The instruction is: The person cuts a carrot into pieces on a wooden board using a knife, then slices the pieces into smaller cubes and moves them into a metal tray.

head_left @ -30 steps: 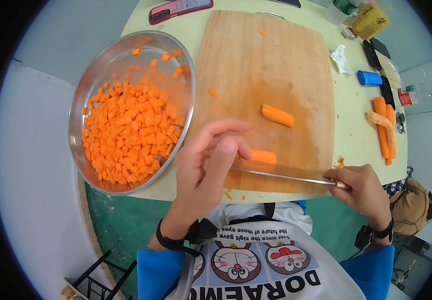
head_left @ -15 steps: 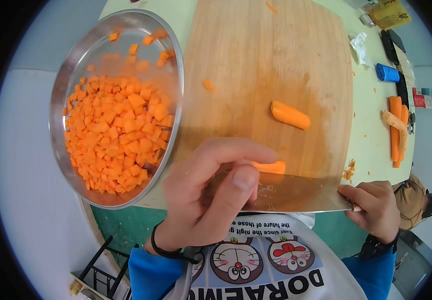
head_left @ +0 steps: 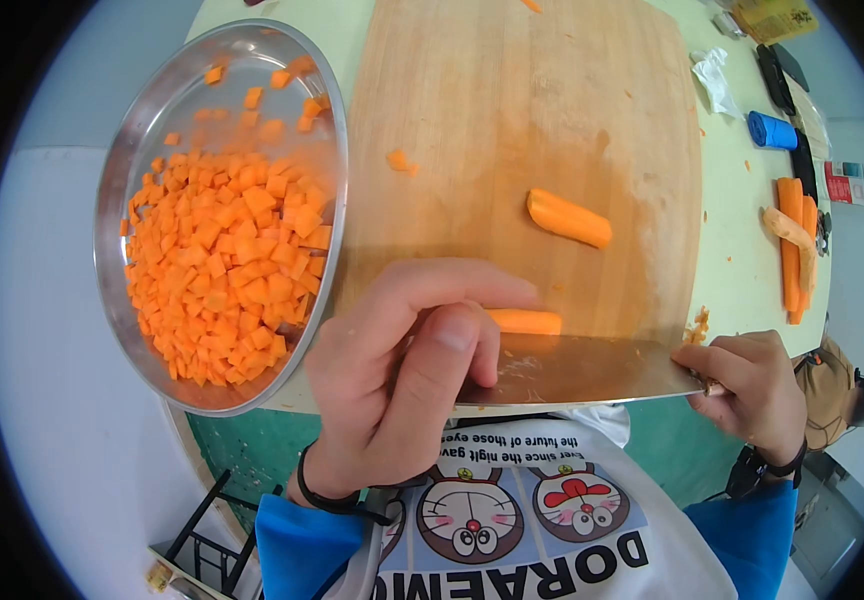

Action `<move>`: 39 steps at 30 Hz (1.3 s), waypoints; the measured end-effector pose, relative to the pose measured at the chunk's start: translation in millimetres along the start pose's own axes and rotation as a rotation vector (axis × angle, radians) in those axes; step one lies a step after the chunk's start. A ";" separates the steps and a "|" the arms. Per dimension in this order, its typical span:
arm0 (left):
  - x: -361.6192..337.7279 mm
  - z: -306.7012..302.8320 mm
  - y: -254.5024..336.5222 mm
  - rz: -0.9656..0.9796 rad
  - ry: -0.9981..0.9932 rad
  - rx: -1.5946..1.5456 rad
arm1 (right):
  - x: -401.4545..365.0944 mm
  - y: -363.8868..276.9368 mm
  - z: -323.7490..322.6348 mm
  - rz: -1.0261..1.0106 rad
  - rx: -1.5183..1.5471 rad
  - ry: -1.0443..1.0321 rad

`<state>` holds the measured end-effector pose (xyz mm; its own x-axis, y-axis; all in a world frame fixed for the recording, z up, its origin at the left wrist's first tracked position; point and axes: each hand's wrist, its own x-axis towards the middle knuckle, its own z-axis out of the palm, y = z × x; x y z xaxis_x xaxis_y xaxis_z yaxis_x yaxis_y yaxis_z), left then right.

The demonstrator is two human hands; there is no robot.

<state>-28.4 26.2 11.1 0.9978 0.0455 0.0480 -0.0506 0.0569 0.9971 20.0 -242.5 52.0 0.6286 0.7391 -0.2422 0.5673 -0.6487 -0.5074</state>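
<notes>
My right hand [head_left: 747, 385] grips the handle of a wide cleaver [head_left: 592, 370], whose blade lies along the near edge of the wooden cutting board [head_left: 472, 110]. Against the blade's far side is a carrot piece [head_left: 527, 321], partly hidden by my left hand [head_left: 402, 360]. The left fingers are curled at the piece and the blade; what they pinch is hidden. Another carrot piece [head_left: 569, 218] lies further up the board. To the left, a round metal tray [head_left: 337, 200] holds many diced carrot cubes [head_left: 222, 260].
At the right table edge are whole carrots [head_left: 790, 250], a blue roll [head_left: 773, 130], crumpled white paper [head_left: 716, 80] and dark-handled tools. Carrot scraps [head_left: 697, 325] lie beside the board. Black metal legs [head_left: 214, 540] stand lower left. A person [head_left: 832, 395] is at the far right.
The view has shifted slightly, so the board and tray appear further left. My left hand has moved left along the blade, with its fingers curled in more. The right hand still holds the cleaver.
</notes>
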 end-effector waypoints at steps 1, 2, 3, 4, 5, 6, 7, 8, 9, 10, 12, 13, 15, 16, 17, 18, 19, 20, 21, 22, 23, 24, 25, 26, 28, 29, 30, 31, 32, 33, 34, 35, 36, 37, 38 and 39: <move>-0.2 0.0 -0.6 0.006 -0.002 0.010 | 0.5 0.2 0.2 -0.004 -0.004 0.008; -0.4 -0.1 -1.2 0.011 -0.004 0.020 | 0.9 0.2 0.3 -0.007 -0.008 0.015; -0.1 -0.1 -2.0 0.009 -0.006 0.018 | 1.3 0.1 -0.3 -0.004 -0.007 0.014; 0.6 -0.1 -2.8 0.022 -0.009 0.014 | 1.6 -0.1 -1.4 -0.005 -0.018 -0.001; 1.0 0.0 -3.2 0.036 -0.012 0.010 | 1.7 -0.2 -2.2 -0.006 -0.028 -0.016; 0.9 0.2 -3.2 0.034 -0.016 0.007 | 1.4 0.0 -1.9 -0.002 -0.027 -0.017; 1.0 0.4 -2.9 0.031 -0.015 0.023 | 1.0 0.5 -1.2 -0.004 -0.028 -0.011; 1.0 0.2 -2.9 0.028 -0.013 0.039 | 0.7 0.7 -0.6 -0.008 -0.029 -0.005; 1.0 -0.9 -3.3 0.027 -0.017 0.038 | 0.4 0.3 -0.6 -0.004 -0.028 -0.004; 0.9 -2.6 -4.0 0.039 -0.035 0.056 | 0.3 -0.2 -0.5 -0.005 -0.038 -0.010; 1.6 -2.7 -4.2 0.050 -0.056 0.075 | 0.1 0.3 -0.2 -0.003 -0.045 -0.016; 2.1 -2.1 -3.7 0.047 -0.045 0.087 | 0.4 1.1 0.2 -0.002 -0.040 -0.024; 2.2 -2.8 -4.8 0.041 -0.038 0.098 | 1.5 1.7 -0.6 0.002 -0.032 -0.031; 1.5 -4.9 -7.7 0.059 -0.035 0.072 | 2.5 1.1 -2.2 0.007 -0.032 -0.052; 1.1 -6.0 -10.1 0.077 -0.032 0.046 | 3.4 0.9 -3.2 0.012 -0.033 -0.073; 0.7 -5.8 -11.5 0.075 -0.036 0.046 | 4.0 0.8 -3.3 0.015 -0.030 -0.071; 0.3 -5.6 -12.7 0.088 -0.024 0.055 | 4.6 0.5 -3.2 0.021 -0.021 -0.076; 0.1 -5.5 -12.9 0.102 -0.011 0.064 | 5.2 0.6 -3.3 0.026 -0.013 -0.081; 1.1 -5.3 -11.9 0.100 -0.014 0.063 | 6.2 1.8 -3.2 0.029 -0.011 -0.081; 3.0 -4.6 -10.4 0.073 -0.010 0.060 | 7.0 3.6 -2.5 0.046 0.003 -0.083; 4.4 -3.9 -9.3 0.048 -0.005 0.056 | 7.1 4.3 -2.1 0.061 0.015 -0.086; 4.8 -2.1 -8.4 0.048 -0.005 0.057 | 6.5 3.7 -1.9 0.060 0.015 -0.086; 4.3 0.2 -7.5 0.044 0.003 0.069 | 6.1 2.7 -1.6 0.073 0.020 -0.094; 4.0 0.8 -6.7 0.042 0.011 0.082 | 6.4 1.9 -1.5 0.083 0.024 -0.102; 0.2 -3.0 -9.9 0.062 -0.008 0.082 | 6.0 -4.1 -2.7 0.078 0.002 -0.108; -0.9 -4.8 -10.7 0.082 -0.032 0.079 | 5.8 -6.5 -3.3 0.078 -0.021 -0.113; -1.1 -5.8 -10.0 0.084 -0.033 0.081 | 6.1 -6.8 -2.9 0.077 -0.020 -0.109; -0.8 -6.4 -9.5 0.061 -0.037 0.094 | 6.9 -5.8 -2.8 0.079 -0.007 -0.102; 0.0 -6.8 -9.0 0.042 -0.040 0.106 | 7.3 -5.3 -3.1 0.080 0.003 -0.094; 0.2 -7.5 -10.1 0.049 -0.038 0.104 | 6.4 -5.6 -2.2 0.078 -0.003 -0.090; 0.2 -8.6 -12.3 0.086 -0.057 0.094 | 5.7 -5.6 -1.0 0.077 -0.005 -0.079; 0.8 -9.7 -13.8 0.126 -0.076 0.085 | 5.6 -5.7 -0.1 0.075 -0.007 -0.064; 0.8 -10.5 -13.8 0.133 -0.073 0.087 | 5.5 -6.3 0.5 0.070 -0.013 -0.060; 0.3 -10.9 -13.5 0.131 -0.085 0.090 | 4.9 -7.0 1.0 0.069 -0.021 -0.049; -0.4 -11.4 -13.5 0.128 -0.096 0.093 | 4.5 -7.7 1.8 0.067 -0.030 -0.038; -1.2 -11.2 -14.2 0.134 -0.093 0.096 | 4.1 -7.6 2.6 0.062 -0.033 -0.036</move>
<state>-29.4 36.5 -3.8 0.9824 -0.0460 0.1812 -0.1830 -0.0387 0.9823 16.9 -234.1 52.8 0.6437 0.7032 -0.3018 0.5460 -0.6984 -0.4628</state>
